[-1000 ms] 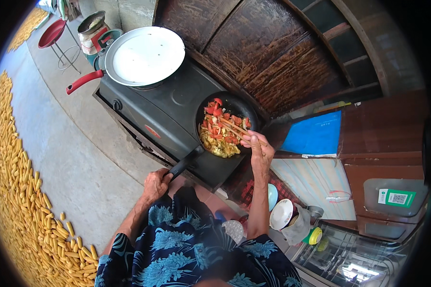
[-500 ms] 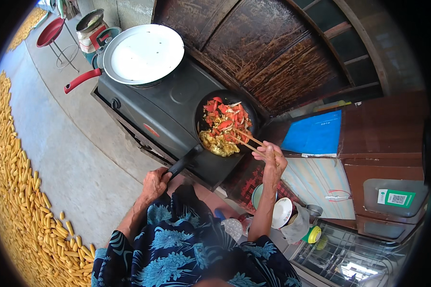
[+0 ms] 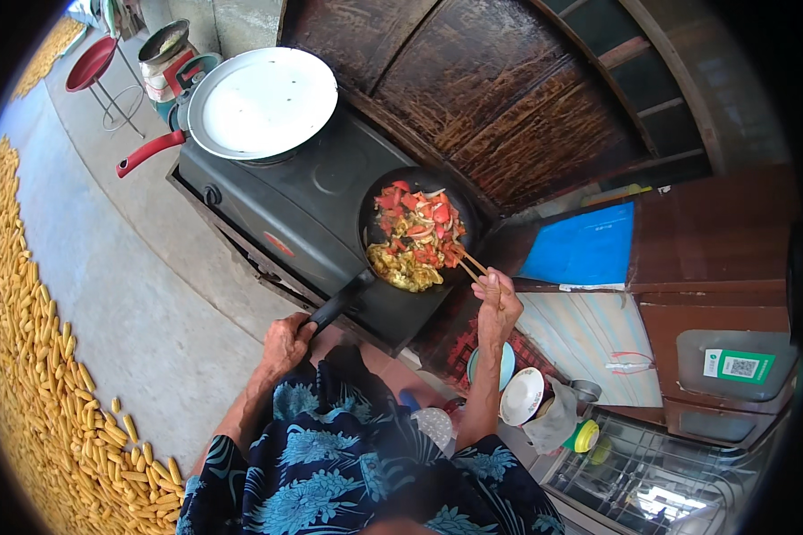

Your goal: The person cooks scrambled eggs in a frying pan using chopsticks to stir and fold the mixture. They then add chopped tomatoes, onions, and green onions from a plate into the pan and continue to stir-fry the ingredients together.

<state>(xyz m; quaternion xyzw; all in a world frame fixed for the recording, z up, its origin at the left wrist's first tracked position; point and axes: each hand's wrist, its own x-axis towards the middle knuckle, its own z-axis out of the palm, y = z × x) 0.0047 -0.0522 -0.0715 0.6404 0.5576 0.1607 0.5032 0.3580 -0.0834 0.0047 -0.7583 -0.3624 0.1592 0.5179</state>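
A dark frying pan (image 3: 372, 198) rests on the right part of a black gas stove (image 3: 241, 192). Chopped red tomatoes (image 3: 424, 218), with a few pale slivers among them, fill the pan's far side, and yellow-brown scrambled egg (image 3: 405, 267) lies at its near left. My left hand (image 3: 287, 342) is wrapped round the pan's black handle (image 3: 337, 303). My right hand (image 3: 498, 298) is closed on a pair of wooden chopsticks (image 3: 473, 265), whose tips reach the tomatoes at the pan's right edge.
A white pan lid (image 3: 263, 102) and a red handle (image 3: 152, 153) sit on the stove's left side. A red stool (image 3: 92, 64) stands far left. Corn cobs (image 3: 62, 383) cover the floor at left. A brown cabinet (image 3: 714, 232) with a blue sheet (image 3: 582, 247) is at right, bowls (image 3: 521, 397) below.
My right hand and the chopsticks have moved a little left and toward me, the tips shifting from mid-pan to the right edge. My left hand keeps its grip on the handle.
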